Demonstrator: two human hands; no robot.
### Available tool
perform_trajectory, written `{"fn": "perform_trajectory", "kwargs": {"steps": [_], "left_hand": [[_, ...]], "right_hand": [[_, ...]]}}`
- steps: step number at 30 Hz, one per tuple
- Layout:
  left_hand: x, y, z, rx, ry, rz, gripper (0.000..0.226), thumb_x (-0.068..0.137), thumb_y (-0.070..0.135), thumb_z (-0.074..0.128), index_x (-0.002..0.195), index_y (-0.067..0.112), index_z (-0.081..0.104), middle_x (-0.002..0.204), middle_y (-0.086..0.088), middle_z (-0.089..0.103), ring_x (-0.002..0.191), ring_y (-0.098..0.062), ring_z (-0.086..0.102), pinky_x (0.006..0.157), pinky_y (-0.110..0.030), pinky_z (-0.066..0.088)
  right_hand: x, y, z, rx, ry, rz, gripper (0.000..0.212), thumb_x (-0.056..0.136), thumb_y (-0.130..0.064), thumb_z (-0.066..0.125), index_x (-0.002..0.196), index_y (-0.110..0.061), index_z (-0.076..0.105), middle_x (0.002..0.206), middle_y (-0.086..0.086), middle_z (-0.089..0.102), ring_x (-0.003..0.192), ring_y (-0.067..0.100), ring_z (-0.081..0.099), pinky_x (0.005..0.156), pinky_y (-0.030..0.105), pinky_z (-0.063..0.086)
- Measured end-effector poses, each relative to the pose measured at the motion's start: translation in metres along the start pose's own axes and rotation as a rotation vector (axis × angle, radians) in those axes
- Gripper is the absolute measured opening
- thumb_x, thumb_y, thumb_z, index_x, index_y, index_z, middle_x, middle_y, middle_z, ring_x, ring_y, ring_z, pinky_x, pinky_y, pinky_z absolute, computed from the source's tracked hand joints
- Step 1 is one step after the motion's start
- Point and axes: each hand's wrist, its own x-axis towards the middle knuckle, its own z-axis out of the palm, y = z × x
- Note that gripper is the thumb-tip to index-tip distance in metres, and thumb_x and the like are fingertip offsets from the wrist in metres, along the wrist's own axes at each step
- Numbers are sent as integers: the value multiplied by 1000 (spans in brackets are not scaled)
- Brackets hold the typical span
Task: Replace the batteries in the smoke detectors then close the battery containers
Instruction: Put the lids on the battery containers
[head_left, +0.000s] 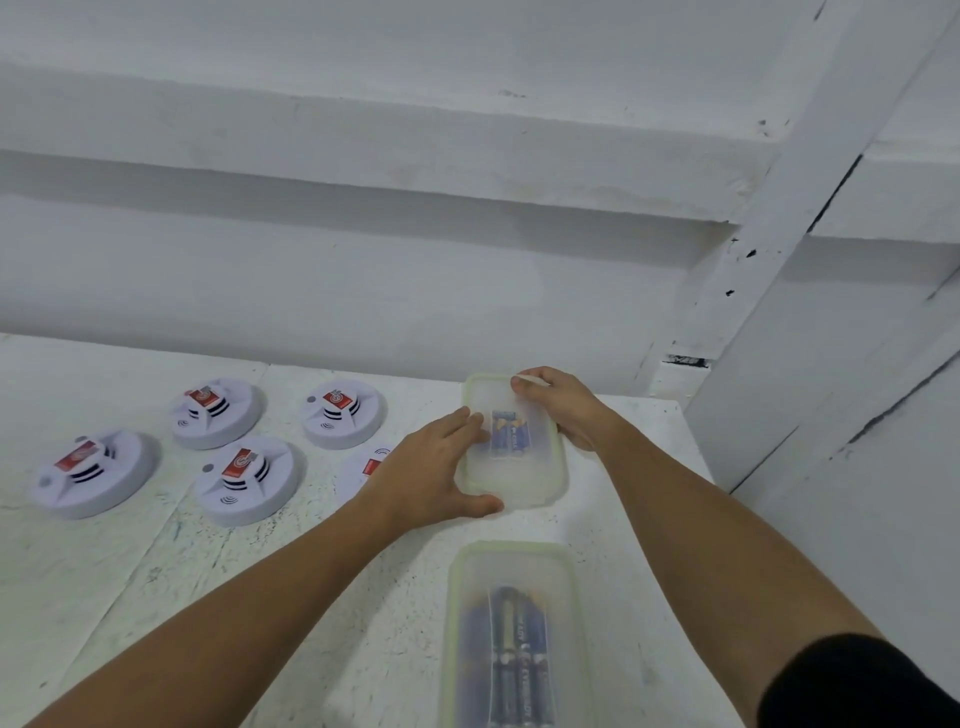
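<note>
Both bare arms reach forward over a white speckled worktop (156, 571) to the far box (540, 467), a clear plastic box with a pale green rim that lies at the worktop's far right. The left hand (441, 467) lies on the box's left side, its fingers (470, 418) straight and close together, flat on the cloudy lid (537, 431), thumb spread wide to the near left corner. The right hand (563, 408) grips the far right corner, thumb on top of the lid's edge, its other fingers curled down over the rim and out of sight.

Blue batteries (506, 434) show dimly through the lid. A near box (569, 597) of the same kind lies just this side of it, holding more batteries (519, 660), blue and dark with gold; the frame's bottom edge cuts it off.

To the left, four round white detectors (247, 480) with red labels sit in plain view. A fifth detector (363, 465) is mostly hidden behind the left wrist. The label print is too small to read. A black sleeve (857, 686) shows at the lower right
</note>
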Motion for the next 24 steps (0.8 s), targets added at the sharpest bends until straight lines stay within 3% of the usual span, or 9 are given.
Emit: {"fn": "perform_trajectory", "kwargs": {"steps": [3,7,12,19,24], "left_hand": [[0,-8,7,-21,57,19,94,62,71,59,134,10,50,140,2,50,138,-15,34,109,-31,32],[0,-17,17,-59,113,55,78,62,66,60,113,8,66,129,-4,60,127,-22,50,97,-37,47],[2,-21,23,-87,147,85,73,60,64,65,107,9,68,125,-3,63,124,-20,52,95,-37,49],[6,-23,21,-85,207,106,79,54,69,64,106,10,68,124,-2,63,120,-14,49,96,-26,40],[6,-21,4,-95,18,69,101,45,76,67,126,17,58,140,10,46,132,-5,32,101,-11,19]], "right_hand": [[5,7,0,46,8,-21,26,84,-40,68,100,-21,65,110,6,67,106,26,63,99,49,48],[12,13,3,102,15,-48,18,88,-33,65,97,-18,65,108,7,67,104,26,63,98,43,49],[20,20,2,98,12,-59,21,87,-37,65,92,-16,67,102,9,69,99,28,65,97,46,50],[19,24,4,182,-2,-44,24,88,-36,64,96,-14,65,103,8,67,102,28,63,99,47,48],[7,17,4,271,-16,17,27,84,-35,69,96,-11,66,100,6,70,98,25,66,98,45,49]]}}
